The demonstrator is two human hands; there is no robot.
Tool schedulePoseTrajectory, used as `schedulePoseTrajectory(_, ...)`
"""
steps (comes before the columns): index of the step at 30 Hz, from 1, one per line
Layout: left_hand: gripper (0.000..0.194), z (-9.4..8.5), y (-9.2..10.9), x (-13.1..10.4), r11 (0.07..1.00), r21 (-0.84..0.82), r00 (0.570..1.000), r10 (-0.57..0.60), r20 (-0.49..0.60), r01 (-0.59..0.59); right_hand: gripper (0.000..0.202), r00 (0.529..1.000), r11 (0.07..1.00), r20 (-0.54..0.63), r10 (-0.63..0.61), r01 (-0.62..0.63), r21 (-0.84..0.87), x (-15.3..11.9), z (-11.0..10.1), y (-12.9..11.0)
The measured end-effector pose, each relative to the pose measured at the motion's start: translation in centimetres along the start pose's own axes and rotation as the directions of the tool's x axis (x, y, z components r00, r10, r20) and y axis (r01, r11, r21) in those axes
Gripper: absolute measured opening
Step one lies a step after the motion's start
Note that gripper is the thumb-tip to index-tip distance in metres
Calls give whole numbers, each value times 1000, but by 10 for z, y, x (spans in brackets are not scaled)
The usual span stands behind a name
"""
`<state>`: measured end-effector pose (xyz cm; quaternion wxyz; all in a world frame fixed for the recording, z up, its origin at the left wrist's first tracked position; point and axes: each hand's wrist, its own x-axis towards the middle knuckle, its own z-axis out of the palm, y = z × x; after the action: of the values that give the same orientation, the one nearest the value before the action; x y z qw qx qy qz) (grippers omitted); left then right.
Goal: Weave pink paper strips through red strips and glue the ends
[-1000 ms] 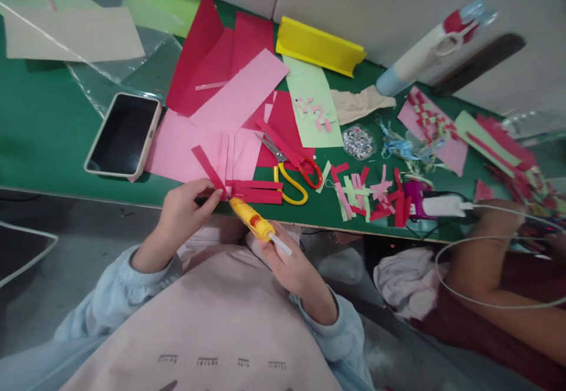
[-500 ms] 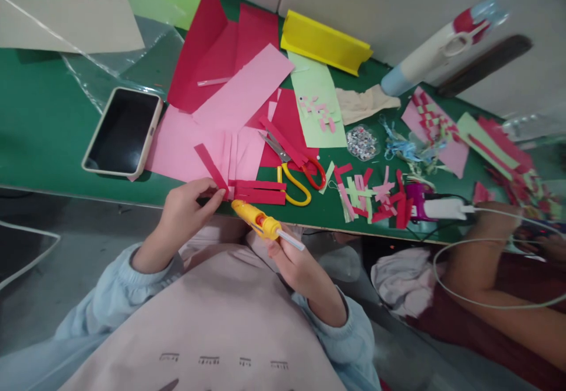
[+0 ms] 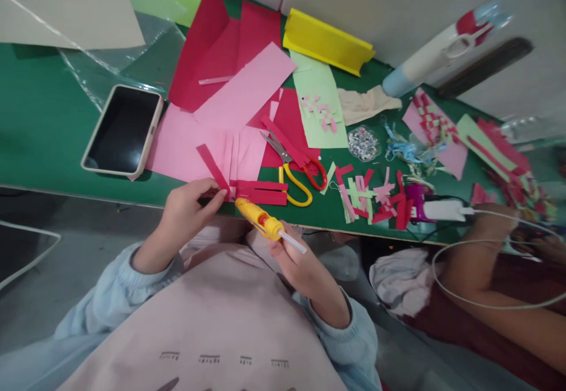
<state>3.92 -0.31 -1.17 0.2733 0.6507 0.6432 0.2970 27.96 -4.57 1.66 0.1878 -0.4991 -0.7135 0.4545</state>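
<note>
My left hand (image 3: 190, 211) pinches a red paper strip (image 3: 212, 166) near its lower end, at the table's front edge. That strip slants up to the left, and other red strips (image 3: 263, 193) lie flat to its right, with thin pink strips (image 3: 232, 155) standing above the join. In my right hand (image 3: 294, 255) is a yellow glue gun (image 3: 260, 219) with a clear glue stick out of its back. Its nozzle points at the joined strips, close to my left fingertips; whether it touches them I cannot tell. Scissors with yellow and red handles (image 3: 296, 184) lie just beyond.
A phone (image 3: 124, 131) lies at left beside pink paper sheets (image 3: 177, 143). Cut paper scraps (image 3: 362, 193), a dish of googly eyes (image 3: 362, 143) and a white-blue bottle (image 3: 424, 61) are at right. Another person's arm (image 3: 481, 249) and a white cable (image 3: 435, 261) are at far right.
The glue gun's nozzle has shifted slightly to the right, a little away from my left fingertips. My left hand keeps its pinch on the red strip.
</note>
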Motion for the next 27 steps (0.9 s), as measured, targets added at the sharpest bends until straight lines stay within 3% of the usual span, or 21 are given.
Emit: schedulePoseTrajectory(27, 22, 1, -1, 0, 1000, -6, 1000, 7, 0, -7, 29, 998, 998, 7, -62, 62, -4, -1, 2, 6)
